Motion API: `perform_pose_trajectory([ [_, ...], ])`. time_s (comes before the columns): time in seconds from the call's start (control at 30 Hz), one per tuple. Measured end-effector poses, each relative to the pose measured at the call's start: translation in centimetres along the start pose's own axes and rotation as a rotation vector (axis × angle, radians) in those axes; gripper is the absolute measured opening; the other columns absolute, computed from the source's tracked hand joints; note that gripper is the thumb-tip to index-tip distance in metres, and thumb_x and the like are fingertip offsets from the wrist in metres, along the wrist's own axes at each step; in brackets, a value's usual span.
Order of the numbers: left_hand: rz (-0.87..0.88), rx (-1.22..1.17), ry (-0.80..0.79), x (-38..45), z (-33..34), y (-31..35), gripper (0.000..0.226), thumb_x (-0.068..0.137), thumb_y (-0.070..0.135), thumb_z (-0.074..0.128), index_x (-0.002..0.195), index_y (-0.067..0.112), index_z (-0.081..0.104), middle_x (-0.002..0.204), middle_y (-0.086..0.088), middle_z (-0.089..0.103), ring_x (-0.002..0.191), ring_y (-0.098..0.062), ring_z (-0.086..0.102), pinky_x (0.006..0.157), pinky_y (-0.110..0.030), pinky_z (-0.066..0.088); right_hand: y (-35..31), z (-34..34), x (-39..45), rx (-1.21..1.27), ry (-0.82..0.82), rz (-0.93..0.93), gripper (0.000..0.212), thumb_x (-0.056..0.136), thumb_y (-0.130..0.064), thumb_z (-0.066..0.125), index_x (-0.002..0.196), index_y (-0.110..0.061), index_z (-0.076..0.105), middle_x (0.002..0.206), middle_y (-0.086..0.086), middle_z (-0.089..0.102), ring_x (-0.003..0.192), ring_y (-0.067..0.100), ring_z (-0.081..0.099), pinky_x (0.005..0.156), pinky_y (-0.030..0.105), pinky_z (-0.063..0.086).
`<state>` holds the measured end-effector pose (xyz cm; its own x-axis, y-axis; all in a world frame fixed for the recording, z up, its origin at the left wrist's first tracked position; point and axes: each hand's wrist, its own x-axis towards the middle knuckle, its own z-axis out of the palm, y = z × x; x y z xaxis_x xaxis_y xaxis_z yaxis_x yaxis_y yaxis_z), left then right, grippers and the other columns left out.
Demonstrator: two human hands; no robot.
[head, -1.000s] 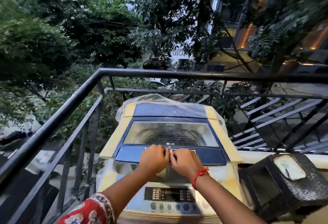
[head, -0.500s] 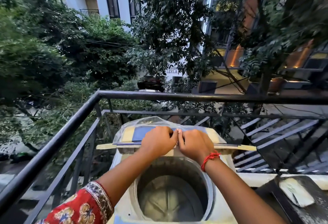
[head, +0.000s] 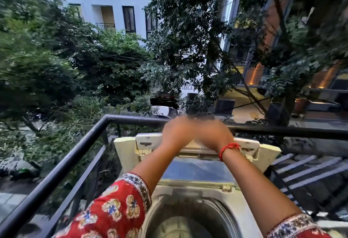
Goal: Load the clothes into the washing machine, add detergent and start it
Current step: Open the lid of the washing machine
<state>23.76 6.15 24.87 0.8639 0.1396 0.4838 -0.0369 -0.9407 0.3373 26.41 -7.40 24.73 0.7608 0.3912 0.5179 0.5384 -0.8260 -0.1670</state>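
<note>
1. A top-loading washing machine (head: 250, 211) stands on a balcony against a black railing (head: 62, 164), trees and apartment blocks beyond

2. Its folding lid (head: 128, 148) is raised near upright, the underside facing the camera; it looks a rigid, hinged, fairly light plastic panel, best gripped along its top edge

3. The steel drum (head: 180, 219) lies open below and appears empty of clothes; loading, detergent and start all seem yet to come

4. The left hand (head: 177, 134) and right hand (head: 212, 136), blurred, meet at the lid's upper edge; whether the fingers clasp it or merely press cannot be told

5. A red thread bracelet (head: 228, 148) circles the right wrist
</note>
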Motion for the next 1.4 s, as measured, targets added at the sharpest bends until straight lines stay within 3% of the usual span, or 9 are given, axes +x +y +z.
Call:
perform_pose_trajectory([
  [0.13,-0.054,-0.013,-0.042,3.6,1.4,-0.8,0.057,0.088,0.052,0.037,0.047,0.012,0.041,0.043,0.004,0.037,0.048,-0.028,0.046,0.046,-0.026,0.028,1.7,1.7,3.7,0.02,-0.066,0.061,0.054,0.094,-0.043,0.031,0.052,-0.015,0.052,0.067,0.011,0.068,0.067,0.032,0.064,0.054,0.031,0.034],
  [0.27,-0.073,-0.009,-0.049,6.4,3.0,-1.5,0.052,0.09,0.05,0.039,0.053,0.013,0.045,0.054,-0.002,0.047,0.053,-0.029,0.046,0.053,-0.029,0.036,2.8,3.1,6.5,0.07,-0.145,0.111,0.058,0.094,-0.045,0.031,0.047,-0.016,0.047,0.053,0.005,0.055,0.059,0.03,0.06,0.054,0.033,0.042],
  [0.43,-0.121,0.011,-0.098,8.9,4.3,-2.2,0.05,0.09,0.051,0.041,0.056,0.016,0.047,0.053,0.001,0.048,0.047,-0.019,0.046,0.046,-0.024,0.032,4.0,4.7,8.9,0.094,-0.191,0.136,0.062,0.096,-0.042,0.033,0.048,-0.009,0.055,0.043,0.003,0.052,0.044,0.019,0.052,0.043,0.025,0.029],
  [0.53,-0.132,0.004,-0.131,10.0,5.1,-2.6,0.048,0.091,0.051,0.041,0.056,0.018,0.045,0.055,0.001,0.048,0.048,-0.016,0.045,0.047,-0.025,0.035,4.7,5.5,9.9,0.1,-0.218,0.146,0.062,0.097,-0.04,0.034,0.046,-0.01,0.052,0.044,0.004,0.052,0.044,0.02,0.05,0.044,0.026,0.03],
  [0.83,-0.095,-0.011,-0.151,10.8,5.7,-3.1,0.051,0.091,0.051,0.038,0.062,0.013,0.056,0.058,-0.001,0.056,0.051,-0.02,0.052,0.044,-0.023,0.034,4.9,5.3,10.0,0.181,-0.138,0.102,0.056,0.096,-0.038,0.039,0.05,-0.01,0.052,0.044,0.003,0.053,0.045,0.022,0.049,0.043,0.029,0.033],
  [1.0,0.058,0.038,-0.062,9.3,3.5,-1.8,0.041,0.097,0.036,0.035,0.071,0.016,0.06,0.058,0.002,0.055,0.052,-0.019,0.053,0.043,-0.022,0.029,3.7,3.1,8.5,0.205,-0.091,-0.04,0.048,0.099,-0.038,0.037,0.06,-0.015,0.054,0.057,-0.002,0.057,0.054,0.017,0.052,0.046,0.029,0.032],
  [1.17,0.081,0.01,-0.035,6.9,1.8,-1.0,0.032,0.099,0.033,0.033,0.075,0.021,0.05,0.054,0.009,0.04,0.047,-0.013,0.042,0.043,-0.023,0.022,2.4,1.9,6.5,0.094,-0.037,-0.12,0.043,0.099,-0.032,0.036,0.068,-0.013,0.059,0.075,0.007,0.064,0.073,0.024,0.058,0.06,0.034,0.044],
  [1.4,0.086,-0.036,-0.027,5.4,0.7,0.0,0.031,0.099,0.029,0.034,0.086,0.014,0.057,0.075,-0.01,0.067,0.067,-0.032,0.062,0.056,-0.03,0.036,1.7,0.7,4.9,0.06,-0.06,-0.112,0.044,0.102,-0.034,0.029,0.082,-0.013,0.063,0.088,0.009,0.068,0.086,0.026,0.06,0.065,0.035,0.045],
])
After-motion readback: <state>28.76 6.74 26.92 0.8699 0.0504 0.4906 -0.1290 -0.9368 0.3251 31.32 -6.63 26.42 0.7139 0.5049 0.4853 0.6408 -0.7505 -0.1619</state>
